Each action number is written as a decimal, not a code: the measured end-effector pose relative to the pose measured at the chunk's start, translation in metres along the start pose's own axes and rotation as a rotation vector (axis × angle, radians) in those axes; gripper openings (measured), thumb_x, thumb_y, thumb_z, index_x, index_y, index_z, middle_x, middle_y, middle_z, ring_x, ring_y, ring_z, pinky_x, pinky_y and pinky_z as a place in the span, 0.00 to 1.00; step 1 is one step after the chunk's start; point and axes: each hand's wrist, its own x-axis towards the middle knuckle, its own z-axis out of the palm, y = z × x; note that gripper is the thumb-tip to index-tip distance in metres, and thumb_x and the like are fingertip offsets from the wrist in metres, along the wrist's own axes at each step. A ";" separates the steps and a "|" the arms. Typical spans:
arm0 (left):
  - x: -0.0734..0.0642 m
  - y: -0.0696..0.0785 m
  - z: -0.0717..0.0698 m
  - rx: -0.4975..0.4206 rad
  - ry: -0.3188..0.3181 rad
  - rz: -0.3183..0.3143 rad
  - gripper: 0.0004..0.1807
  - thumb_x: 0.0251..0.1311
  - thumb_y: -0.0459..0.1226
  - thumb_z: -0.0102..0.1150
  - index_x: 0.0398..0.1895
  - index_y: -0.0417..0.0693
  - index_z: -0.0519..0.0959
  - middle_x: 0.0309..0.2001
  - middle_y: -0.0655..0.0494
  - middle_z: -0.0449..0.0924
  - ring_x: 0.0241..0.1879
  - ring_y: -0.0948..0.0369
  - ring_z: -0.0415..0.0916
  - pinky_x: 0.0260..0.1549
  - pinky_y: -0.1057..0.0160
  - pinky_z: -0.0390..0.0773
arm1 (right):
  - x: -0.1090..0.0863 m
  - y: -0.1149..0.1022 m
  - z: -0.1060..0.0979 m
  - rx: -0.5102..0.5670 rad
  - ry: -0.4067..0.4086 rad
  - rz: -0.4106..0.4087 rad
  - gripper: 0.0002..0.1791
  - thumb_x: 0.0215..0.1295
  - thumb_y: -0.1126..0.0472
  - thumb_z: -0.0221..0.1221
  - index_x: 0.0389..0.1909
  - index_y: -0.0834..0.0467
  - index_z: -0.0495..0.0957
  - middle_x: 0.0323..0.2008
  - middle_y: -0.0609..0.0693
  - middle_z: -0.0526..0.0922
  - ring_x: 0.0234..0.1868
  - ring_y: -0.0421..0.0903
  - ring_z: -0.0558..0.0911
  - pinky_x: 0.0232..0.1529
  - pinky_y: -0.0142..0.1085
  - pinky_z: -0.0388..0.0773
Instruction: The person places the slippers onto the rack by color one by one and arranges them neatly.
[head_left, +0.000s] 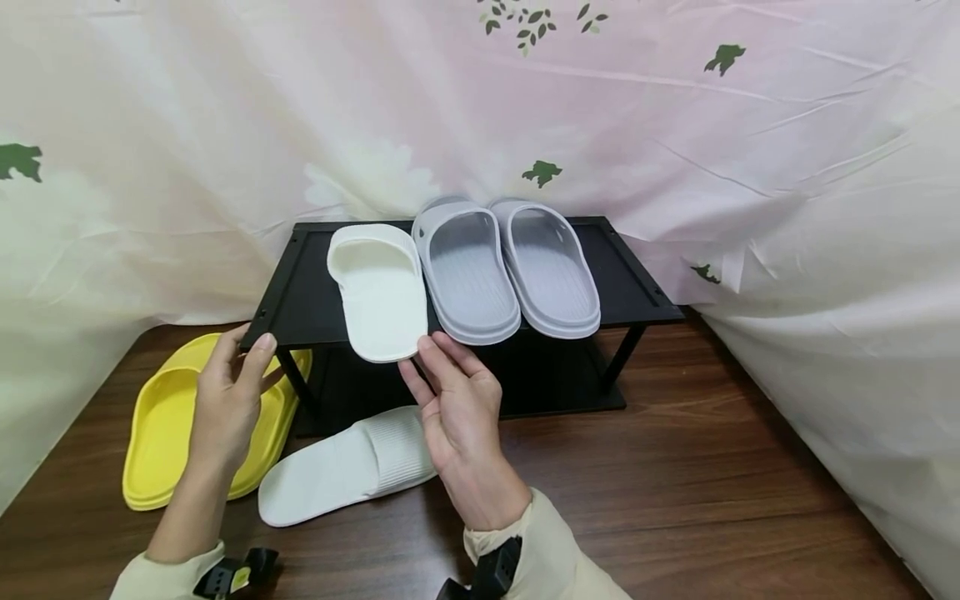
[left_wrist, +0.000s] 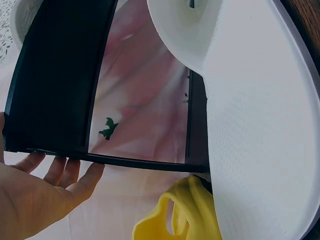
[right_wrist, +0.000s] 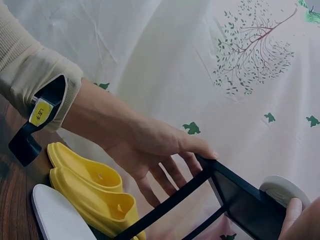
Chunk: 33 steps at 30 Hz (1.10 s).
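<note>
White moulded slipper (head_left: pixel 384 308), long axis fore-and-aft, lies ahead-left of the nearer right hand (head_left: pixel 461 408), fingertips at its heel, pinch unclear; left hand (head_left: pixel 227 400) pinches black, flat-shelved rack (head_left: pixel 306 287).

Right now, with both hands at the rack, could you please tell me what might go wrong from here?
The upper white slipper might slip off if the right hand moves away too soon, as its near end seems to overhang the front edge of the black rack. Nudging it rightward could push the grey slippers close beside it. The left hand grips a corner, so a tug there might shift the rack.
</note>
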 end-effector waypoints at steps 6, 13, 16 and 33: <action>-0.001 0.000 0.000 0.003 0.001 0.002 0.20 0.74 0.44 0.56 0.64 0.47 0.73 0.56 0.56 0.69 0.58 0.61 0.69 0.65 0.34 0.63 | 0.002 0.001 -0.002 0.005 -0.018 -0.003 0.09 0.62 0.79 0.64 0.35 0.63 0.80 0.36 0.54 0.82 0.39 0.45 0.86 0.46 0.41 0.86; -0.001 0.000 0.000 0.031 -0.003 -0.008 0.22 0.75 0.45 0.56 0.65 0.46 0.72 0.57 0.57 0.69 0.61 0.59 0.68 0.65 0.34 0.64 | -0.002 -0.001 -0.010 -0.096 -0.053 0.072 0.06 0.66 0.70 0.66 0.35 0.58 0.78 0.36 0.50 0.80 0.37 0.44 0.80 0.44 0.38 0.81; -0.001 0.001 -0.002 0.066 -0.017 -0.019 0.23 0.75 0.46 0.55 0.67 0.47 0.71 0.57 0.59 0.69 0.62 0.57 0.67 0.65 0.36 0.65 | -0.007 -0.005 -0.016 -0.183 -0.098 0.126 0.06 0.67 0.66 0.66 0.34 0.56 0.78 0.36 0.48 0.79 0.36 0.43 0.78 0.38 0.36 0.75; -0.006 0.002 -0.024 0.341 0.029 0.015 0.26 0.75 0.47 0.54 0.71 0.50 0.69 0.60 0.60 0.68 0.55 0.63 0.67 0.46 0.73 0.71 | -0.024 -0.080 -0.025 -0.426 -0.544 0.006 0.07 0.66 0.75 0.58 0.37 0.60 0.78 0.36 0.53 0.81 0.36 0.47 0.81 0.42 0.37 0.83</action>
